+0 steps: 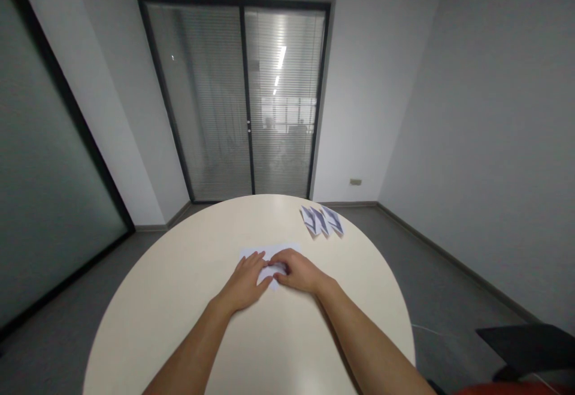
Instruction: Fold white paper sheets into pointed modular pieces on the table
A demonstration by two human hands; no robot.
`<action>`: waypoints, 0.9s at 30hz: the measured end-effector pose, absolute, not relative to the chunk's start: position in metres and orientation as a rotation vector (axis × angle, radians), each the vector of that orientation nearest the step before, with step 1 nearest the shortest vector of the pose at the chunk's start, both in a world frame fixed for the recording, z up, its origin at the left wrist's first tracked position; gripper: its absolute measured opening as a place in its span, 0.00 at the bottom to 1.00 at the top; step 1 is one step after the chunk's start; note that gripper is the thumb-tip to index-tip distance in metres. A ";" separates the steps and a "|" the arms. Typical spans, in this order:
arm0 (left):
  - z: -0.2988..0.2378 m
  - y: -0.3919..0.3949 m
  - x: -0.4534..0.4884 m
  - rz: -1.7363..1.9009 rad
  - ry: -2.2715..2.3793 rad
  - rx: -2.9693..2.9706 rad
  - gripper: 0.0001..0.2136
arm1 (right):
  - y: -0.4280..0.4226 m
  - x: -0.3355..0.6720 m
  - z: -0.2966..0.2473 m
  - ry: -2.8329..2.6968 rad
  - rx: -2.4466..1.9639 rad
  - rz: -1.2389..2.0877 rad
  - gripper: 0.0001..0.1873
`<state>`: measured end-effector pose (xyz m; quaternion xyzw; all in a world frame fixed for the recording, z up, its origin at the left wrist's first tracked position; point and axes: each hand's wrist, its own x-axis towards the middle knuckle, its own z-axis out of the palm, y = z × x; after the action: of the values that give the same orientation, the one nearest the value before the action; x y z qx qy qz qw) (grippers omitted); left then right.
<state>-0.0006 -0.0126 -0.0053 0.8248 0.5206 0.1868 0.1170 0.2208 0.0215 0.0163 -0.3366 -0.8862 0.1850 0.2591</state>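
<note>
Centre frame, on table (pixel 179 299): paper (pixel 279 249) under both hands. Left hand (pixel 246 281) flat, fingers spread, pinning it; right hand (pixel 299 270) curled over a fold (grip unclear). Likely creasing; calls for even fingertip pressure.

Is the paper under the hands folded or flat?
Partly folded: the paper shows a doubled flap between the left hand and right hand.

Both hands flat on a white paper sheet (pixel 269 252) mid-table – left hand (pixel 245 278) and right hand (pixel 299 271) w/ fingertips meeting over it. Folded paper pieces (pixel 322 220) sit beyond the sheet, off to its right, near the round table (pixel 179 299) edge.
</note>
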 end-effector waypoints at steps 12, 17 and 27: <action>0.004 -0.012 0.004 0.662 1.617 2.502 0.16 | 0.026 0.222 0.014 -2.417 -1.070 0.374 0.18; 0.003 -0.015 0.004 0.620 1.567 2.507 0.18 | 0.025 0.223 0.020 -2.386 -1.143 0.396 0.12; -0.009 -0.004 -0.003 0.620 1.350 2.589 0.20 | 0.034 0.232 0.009 -2.267 -1.160 0.419 0.19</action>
<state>-0.0033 -0.0045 -0.0088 0.8646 0.4510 0.2070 0.0784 0.2317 0.0338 0.0093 -0.4320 -0.8441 0.1559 0.2766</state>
